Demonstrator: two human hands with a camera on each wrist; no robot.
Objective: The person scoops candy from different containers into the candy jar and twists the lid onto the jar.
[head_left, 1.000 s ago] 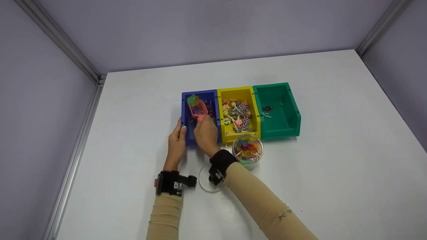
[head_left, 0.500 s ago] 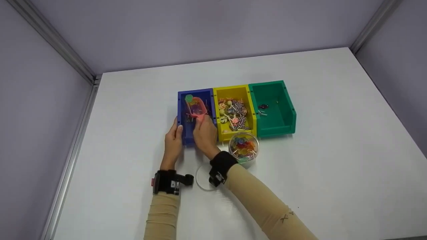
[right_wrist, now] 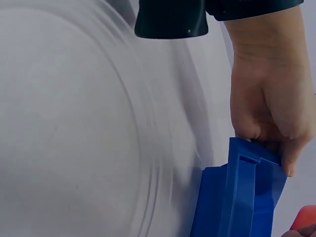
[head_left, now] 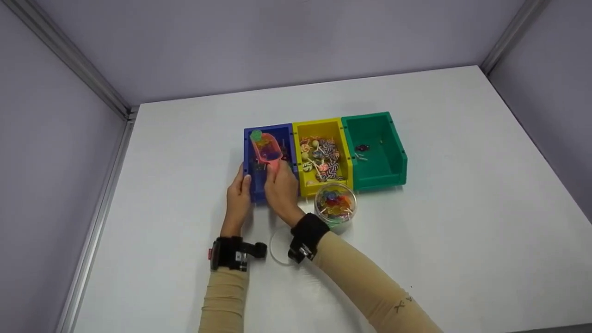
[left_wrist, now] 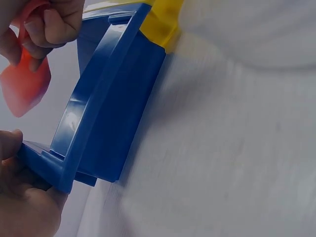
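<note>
My right hand (head_left: 283, 192) grips the handle of a pink scoop (head_left: 268, 149) above the blue bin (head_left: 259, 185). Colorful translucent candies fill the scoop, a round green one at its front edge. With thumb and fingers, my left hand (head_left: 238, 199) holds the left side wall of the blue bin; in the left wrist view its thumb (left_wrist: 11, 143) lies over the rim. A few dark and colored pieces lie in the blue bin, partly hidden by the scoop. In the right wrist view only a bit of the scoop (right_wrist: 305, 215) shows.
A yellow bin (head_left: 321, 185) with several lollipops adjoins the blue one, then a green bin (head_left: 384, 162) with a few pieces. A clear jar (head_left: 336, 203) of candies stands in front of the yellow bin. A clear round lid (head_left: 277, 254) lies near my wrists.
The scoop has come up a little, tilting so the candies sit further inside it. My left hand keeps its hold on the bin. The whole view has shifted slightly.
</note>
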